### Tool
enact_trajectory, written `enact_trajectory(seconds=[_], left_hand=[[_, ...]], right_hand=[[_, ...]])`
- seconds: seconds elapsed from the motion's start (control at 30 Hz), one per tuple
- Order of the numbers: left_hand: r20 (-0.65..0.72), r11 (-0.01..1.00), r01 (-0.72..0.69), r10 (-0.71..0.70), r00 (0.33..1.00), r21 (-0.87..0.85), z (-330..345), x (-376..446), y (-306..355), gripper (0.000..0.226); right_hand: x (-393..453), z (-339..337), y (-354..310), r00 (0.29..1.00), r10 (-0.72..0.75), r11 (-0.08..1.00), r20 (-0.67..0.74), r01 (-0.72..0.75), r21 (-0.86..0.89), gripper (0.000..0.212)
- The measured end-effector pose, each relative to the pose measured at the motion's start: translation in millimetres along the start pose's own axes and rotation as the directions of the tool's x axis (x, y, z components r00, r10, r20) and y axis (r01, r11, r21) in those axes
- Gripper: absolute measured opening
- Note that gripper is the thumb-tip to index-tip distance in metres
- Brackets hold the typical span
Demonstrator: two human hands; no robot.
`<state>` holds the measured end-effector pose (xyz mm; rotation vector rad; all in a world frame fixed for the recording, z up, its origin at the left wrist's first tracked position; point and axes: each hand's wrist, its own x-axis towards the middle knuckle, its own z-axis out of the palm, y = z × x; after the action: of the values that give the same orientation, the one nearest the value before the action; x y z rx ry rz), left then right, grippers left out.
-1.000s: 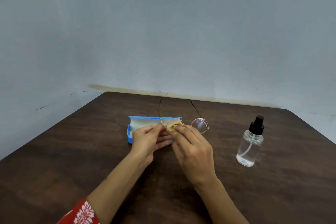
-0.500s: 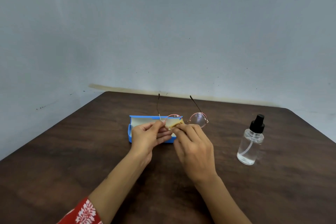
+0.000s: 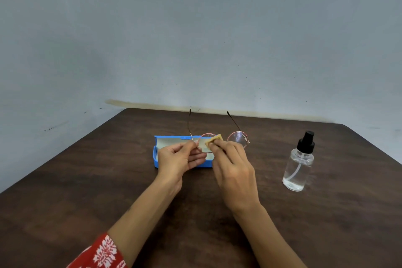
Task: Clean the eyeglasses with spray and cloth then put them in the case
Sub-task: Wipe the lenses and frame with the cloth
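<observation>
In the head view, the eyeglasses [image 3: 238, 138] are held up just above the open blue case [image 3: 158, 156], a little higher than a second ago, with both temple arms now pointing up and away toward the wall. The left hand [image 3: 178, 159] pinches the frame at the left hinge, fingers curled around it. The right hand [image 3: 233, 163] pinches the yellow cloth [image 3: 214, 139] against the left lens; the cloth has slid slightly across that lens between frames, so wiping is under way. The right lens stands bare beside the cloth and looks yet to be wiped. The spray bottle [image 3: 299, 163] stands upright on the counter [image 3: 87, 180], well to the right and untouched, which suggests spraying is done. Casing the glasses still lies ahead.
</observation>
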<state>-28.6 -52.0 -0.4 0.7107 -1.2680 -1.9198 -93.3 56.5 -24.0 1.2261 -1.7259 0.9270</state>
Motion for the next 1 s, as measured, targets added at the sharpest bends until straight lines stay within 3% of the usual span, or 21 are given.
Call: enact_trajectory(seconds=[0.2, 0.37, 0.6, 0.83, 1.0], left_hand=[[0.012, 1.000, -0.019, 0.019, 1.000, -0.012, 2.1, -2.0, -1.8, 0.018], [-0.001, 1.000, -0.011, 0.011, 1.000, -0.006, -0.4, -0.1, 0.0, 0.014], [0.006, 1.000, -0.023, 0.024, 1.000, -0.016, 0.1, -1.3, -0.7, 0.010], [-0.006, 1.000, -0.016, 0.016, 1.000, 0.015, -1.5, 0.6, 1.3, 0.010], [-0.003, 0.999, -0.047, 0.046, 0.999, -0.011, 0.1, -1.3, 0.2, 0.010]], right_hand=[[-0.9, 3.4, -6.1, 0.997, -0.072, 0.997, 0.028, 0.070, 0.042, 0.022], [-1.4, -0.2, 1.5, 0.999, 0.038, 0.999, 0.001, -0.038, 0.011, 0.026], [-0.4, 3.9, -7.1, 1.000, -0.022, 0.998, 0.007, 0.022, 0.059, 0.022], [0.0, -0.4, 0.9, 0.997, 0.068, 0.998, -0.028, -0.068, -0.004, 0.028], [-0.3, 0.6, -5.5, 1.000, 0.003, 0.998, 0.004, -0.003, 0.065, 0.023]])
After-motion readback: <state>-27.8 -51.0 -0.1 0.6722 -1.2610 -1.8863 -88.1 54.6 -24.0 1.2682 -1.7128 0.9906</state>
